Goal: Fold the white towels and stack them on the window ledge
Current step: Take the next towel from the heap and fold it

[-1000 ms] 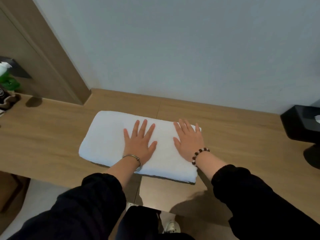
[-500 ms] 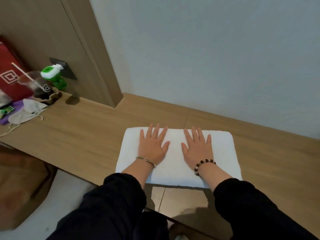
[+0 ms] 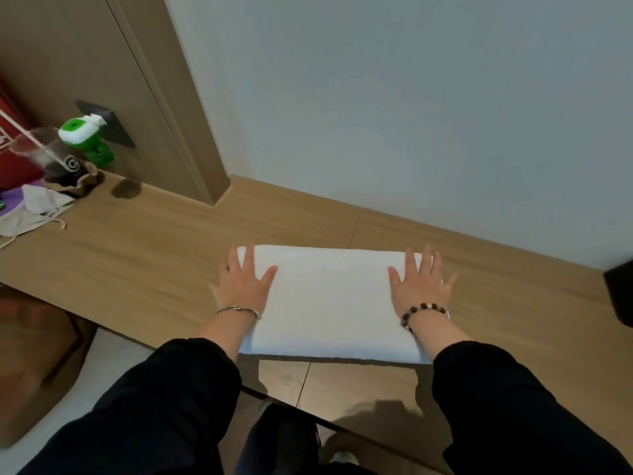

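Note:
A folded white towel (image 3: 330, 299) lies flat on the wooden ledge (image 3: 154, 255), its long side parallel to the wall. My left hand (image 3: 243, 286) presses flat on the towel's left end, fingers straight and spread, some fingers over the edge onto the wood. My right hand (image 3: 419, 286) presses flat on the towel's right end in the same way. A thin metal bangle circles my left wrist, a dark bead bracelet my right. Both forearms wear black sleeves.
At the ledge's far left stand a green spray bottle (image 3: 87, 140), a clear plastic cup (image 3: 37, 152), a red box (image 3: 13, 145) and a grey cloth bag (image 3: 32, 210). A wooden wall panel (image 3: 144, 80) rises behind them. A black object (image 3: 620, 293) sits at the right edge.
Both hands have slid apart from the towel's middle to its two ends. The camera has moved, showing more of the ledge's left side.

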{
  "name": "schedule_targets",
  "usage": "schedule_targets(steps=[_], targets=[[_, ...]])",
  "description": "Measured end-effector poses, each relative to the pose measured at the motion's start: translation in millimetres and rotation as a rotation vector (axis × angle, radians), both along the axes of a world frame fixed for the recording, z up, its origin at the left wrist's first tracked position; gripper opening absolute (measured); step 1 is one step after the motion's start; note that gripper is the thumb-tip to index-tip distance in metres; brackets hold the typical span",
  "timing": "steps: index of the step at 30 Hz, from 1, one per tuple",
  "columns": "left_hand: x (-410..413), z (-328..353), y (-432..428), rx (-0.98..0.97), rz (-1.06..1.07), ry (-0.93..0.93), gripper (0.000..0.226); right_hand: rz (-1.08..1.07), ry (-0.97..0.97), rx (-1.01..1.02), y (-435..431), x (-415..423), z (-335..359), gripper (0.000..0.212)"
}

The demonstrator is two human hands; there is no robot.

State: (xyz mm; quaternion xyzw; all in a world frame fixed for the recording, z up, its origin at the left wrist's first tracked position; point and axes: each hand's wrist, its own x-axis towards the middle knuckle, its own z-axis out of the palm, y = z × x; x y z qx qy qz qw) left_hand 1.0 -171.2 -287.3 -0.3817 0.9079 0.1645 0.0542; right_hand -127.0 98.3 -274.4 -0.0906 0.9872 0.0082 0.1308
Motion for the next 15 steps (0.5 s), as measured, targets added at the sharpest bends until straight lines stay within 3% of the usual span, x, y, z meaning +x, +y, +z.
schedule_targets(steps=[2, 4, 6, 8, 12, 15], targets=[[2.5, 4.3, -2.4, 0.146, 0.123, 0.044, 0.078, -0.052, -0.031, -0.014, 8.2, -2.5, 4.8, 0.065], [4.2, 10.1, -1.2, 0.054, 0.105, 0.003, 0.077, -0.034, -0.027, 0.063, 10.3, -3.6, 9.9, 0.066], [-0.8, 18.8, 2.3, -0.179, -0.056, -0.001, 0.07, 0.05, 0.011, 0.103, 3.6, -7.3, 16.2, 0.064], [-16.3, 28.2, 4.6, -0.276, -0.257, 0.05, 0.069, 0.225, 0.019, 0.038, -7.2, -14.9, 23.4, 0.065], [-55.2, 43.1, 8.3, -0.195, -0.62, -0.057, 0.083, 0.566, -0.112, -0.058, -29.9, -27.1, 35.9, 0.087], [-74.5, 41.6, 18.6, -0.118, -0.682, -0.075, 0.083, 0.635, -0.21, -0.032, -55.3, -36.0, 36.0, 0.089]])
